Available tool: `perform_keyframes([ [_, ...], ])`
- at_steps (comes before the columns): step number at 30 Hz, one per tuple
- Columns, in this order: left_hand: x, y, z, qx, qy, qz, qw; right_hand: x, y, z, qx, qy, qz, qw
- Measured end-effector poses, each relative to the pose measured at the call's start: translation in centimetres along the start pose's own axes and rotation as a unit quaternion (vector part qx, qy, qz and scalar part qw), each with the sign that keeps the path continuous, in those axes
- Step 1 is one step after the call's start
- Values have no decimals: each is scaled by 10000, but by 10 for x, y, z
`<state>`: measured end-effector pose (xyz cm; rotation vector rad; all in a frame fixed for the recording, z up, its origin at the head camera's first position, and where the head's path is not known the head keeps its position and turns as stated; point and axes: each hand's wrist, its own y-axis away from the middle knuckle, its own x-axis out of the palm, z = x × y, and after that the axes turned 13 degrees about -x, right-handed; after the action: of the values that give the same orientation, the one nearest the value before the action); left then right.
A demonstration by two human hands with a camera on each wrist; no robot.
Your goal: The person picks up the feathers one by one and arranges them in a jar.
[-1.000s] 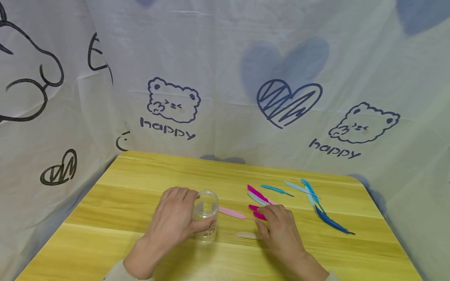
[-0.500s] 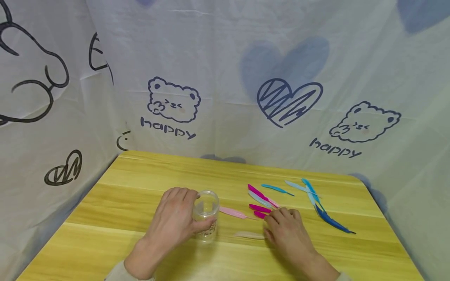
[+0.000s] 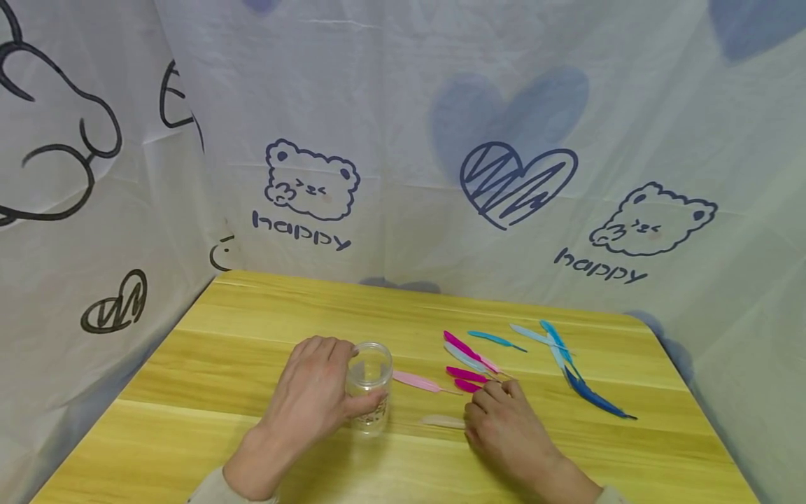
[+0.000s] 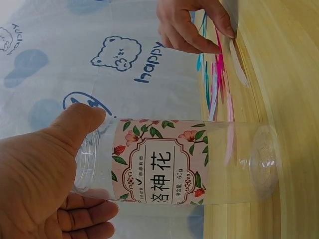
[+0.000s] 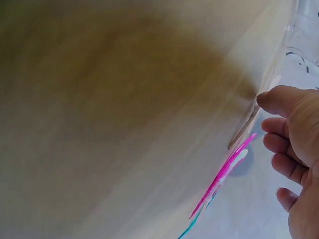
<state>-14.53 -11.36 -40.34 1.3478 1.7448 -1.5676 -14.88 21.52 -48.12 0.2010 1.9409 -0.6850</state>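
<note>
Cream feather (image 3: pixel 443 421) lies flat on the table (image 3: pixel 252 301), just L of the R hand (image 3: pixel 513 427), long axis roughly side to side: vane toward the jar, shaft end by the thumb. R hand's far nearer it than L hand (image 3: pixel 302 402). R thumb appears to touch the shaft, but fingertips stand apart from it, so no pinch I can see. L hand's clamped round the upright clear jar (image 3: pixel 370 378), near its rim. Count: 2 hands, 1 jar, 1 cream feather, 1 lt. pink feather (image 3: pixel 415 381) beside jar, 3 magenta feathers (image 3: pixel 466 374), 1 pale feather (image 3: pixel 462 355) btwn them, 1 turquoise feather (image 3: pixel 491 339) apart, plus blue feathers (image 3: pixel 595 397) far R, overlapping, no. unclear.
</note>
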Motion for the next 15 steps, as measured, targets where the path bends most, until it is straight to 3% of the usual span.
perform_keyframes([
  [15,2,1,1,-16,17,15,10000,5,-8,2,-132,477,-4,9988],
])
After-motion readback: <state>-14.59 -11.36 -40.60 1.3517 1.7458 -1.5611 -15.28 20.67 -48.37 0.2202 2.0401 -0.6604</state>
